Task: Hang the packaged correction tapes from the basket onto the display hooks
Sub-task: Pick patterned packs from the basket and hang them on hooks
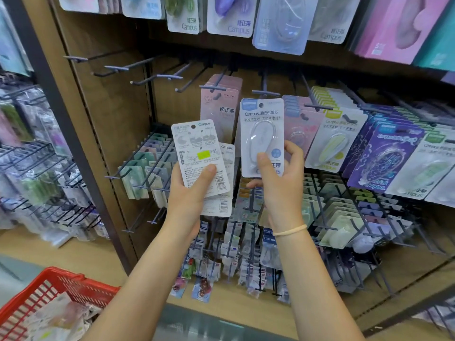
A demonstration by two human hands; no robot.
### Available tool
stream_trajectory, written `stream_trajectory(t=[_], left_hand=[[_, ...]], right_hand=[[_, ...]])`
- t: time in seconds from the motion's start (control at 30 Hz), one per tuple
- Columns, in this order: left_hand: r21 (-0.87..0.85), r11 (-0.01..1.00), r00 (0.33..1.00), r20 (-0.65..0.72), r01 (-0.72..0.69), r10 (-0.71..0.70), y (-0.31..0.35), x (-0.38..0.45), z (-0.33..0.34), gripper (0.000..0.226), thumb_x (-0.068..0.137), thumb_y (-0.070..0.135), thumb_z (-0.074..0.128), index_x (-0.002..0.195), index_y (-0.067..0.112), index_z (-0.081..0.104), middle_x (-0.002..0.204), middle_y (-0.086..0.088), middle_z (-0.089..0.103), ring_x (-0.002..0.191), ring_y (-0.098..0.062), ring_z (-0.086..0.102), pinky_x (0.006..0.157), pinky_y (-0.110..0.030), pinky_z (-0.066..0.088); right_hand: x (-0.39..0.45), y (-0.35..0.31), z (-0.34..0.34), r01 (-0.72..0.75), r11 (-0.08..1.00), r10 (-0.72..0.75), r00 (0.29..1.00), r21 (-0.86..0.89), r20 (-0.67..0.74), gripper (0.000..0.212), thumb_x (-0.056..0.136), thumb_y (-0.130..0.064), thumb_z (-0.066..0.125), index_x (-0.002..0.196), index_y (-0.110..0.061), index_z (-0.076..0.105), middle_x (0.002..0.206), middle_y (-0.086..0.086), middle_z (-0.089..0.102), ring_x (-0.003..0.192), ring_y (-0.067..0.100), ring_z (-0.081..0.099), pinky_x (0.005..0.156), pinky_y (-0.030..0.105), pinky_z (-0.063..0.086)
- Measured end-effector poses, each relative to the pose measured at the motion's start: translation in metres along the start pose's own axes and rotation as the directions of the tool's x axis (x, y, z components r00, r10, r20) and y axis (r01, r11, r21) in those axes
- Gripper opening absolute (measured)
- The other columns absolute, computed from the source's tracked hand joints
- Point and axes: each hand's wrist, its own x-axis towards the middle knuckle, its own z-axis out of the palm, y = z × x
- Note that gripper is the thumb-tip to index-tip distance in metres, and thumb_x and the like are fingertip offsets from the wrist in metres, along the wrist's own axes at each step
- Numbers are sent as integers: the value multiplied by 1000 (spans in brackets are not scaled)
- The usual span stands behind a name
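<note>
Correction tapes in card packs fill the brown display board (103, 99), hanging in rows from grey hooks; several hooks (118, 68) at upper left are bare. A red basket (61, 281) sits at lower left with more packs inside. The left hand (189, 193) grips a small fan of packs (197, 153), backs facing the camera, thumb pressed across the top one. The right hand (280, 183) pinches a single white pack (262, 134) by its lower edge, front facing out, raised just under a hook (264, 92). A pale band (290, 230) circles the right wrist.
</note>
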Motion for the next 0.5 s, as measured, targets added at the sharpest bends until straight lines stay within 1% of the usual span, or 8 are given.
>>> stream_trajectory(t=[0.07, 0.17, 0.23, 0.33, 0.4, 0.43, 0.47, 0.5], left_hand=[[-2, 1000, 1000, 0, 2, -2, 0, -1, -1, 48, 94, 18, 71, 138, 19, 53, 124, 2, 73, 111, -17, 72, 94, -41, 60], [-9, 1000, 1000, 2, -4, 4, 0, -3, -2, 48, 94, 18, 72, 138, 21, 54, 124, 3, 74, 111, -17, 72, 92, -39, 60], [-19, 1000, 1000, 5, -4, 5, 1, -3, -4, 47, 94, 18, 71, 137, 22, 54, 124, 4, 74, 110, -16, 72, 90, -36, 61], [-28, 1000, 1000, 21, -1, 1, 3, -2, -7, 49, 94, 16, 72, 139, 20, 53, 124, 3, 74, 110, -17, 72, 88, -36, 61], [-28, 1000, 999, 37, -1, 2, 3, -1, -9, 52, 93, 15, 72, 141, 19, 52, 127, 1, 73, 112, -19, 72, 90, -39, 60], [-27, 1000, 999, 38, -4, 5, 3, -1, -10, 53, 92, 14, 73, 141, 19, 52, 128, 0, 72, 113, -19, 72, 91, -41, 60], [-31, 1000, 999, 37, -5, 6, 3, -1, -12, 55, 91, 14, 74, 141, 19, 51, 129, 0, 72, 113, -20, 71, 92, -42, 60], [-39, 999, 999, 34, -4, 5, 2, -1, -13, 56, 90, 14, 74, 141, 19, 51, 129, -1, 72, 113, -20, 71, 93, -42, 59]], right_hand=[[0, -1, 2, 22, 1000, -22, 1000, -16, -13, 34, 95, -8, 65, 120, -20, 45, 122, 8, 58, 73, 8, 67, 48, 29, 56], [1, -2, 5, 41, 998, -41, 999, -41, -12, 31, 96, -7, 65, 118, -18, 45, 111, 2, 60, 71, 5, 66, 47, 28, 56], [4, 0, 8, 26, 997, -27, 999, -66, -18, 27, 96, -9, 65, 115, -17, 47, 111, 4, 61, 68, 4, 66, 48, 30, 57], [15, 8, 13, -41, 996, 38, 999, -84, -35, 21, 96, -13, 66, 112, -12, 52, 107, 9, 64, 69, 5, 66, 51, 30, 58], [23, 13, 16, -109, 992, 107, 994, -65, -32, 24, 96, -18, 68, 112, -7, 55, 105, 13, 66, 72, 13, 69, 52, 31, 58], [26, 14, 17, -151, 988, 151, 988, -39, -21, 27, 96, -21, 68, 112, -5, 54, 103, 16, 67, 69, 18, 70, 50, 30, 57], [27, 16, 17, -197, 980, 197, 980, -20, -9, 31, 95, -24, 69, 112, -4, 52, 97, 17, 68, 61, 20, 69, 46, 29, 55], [26, 19, 15, -242, 970, 242, 970, -25, -10, 36, 94, -28, 70, 112, -5, 49, 87, 16, 68, 52, 20, 65, 42, 28, 51]])
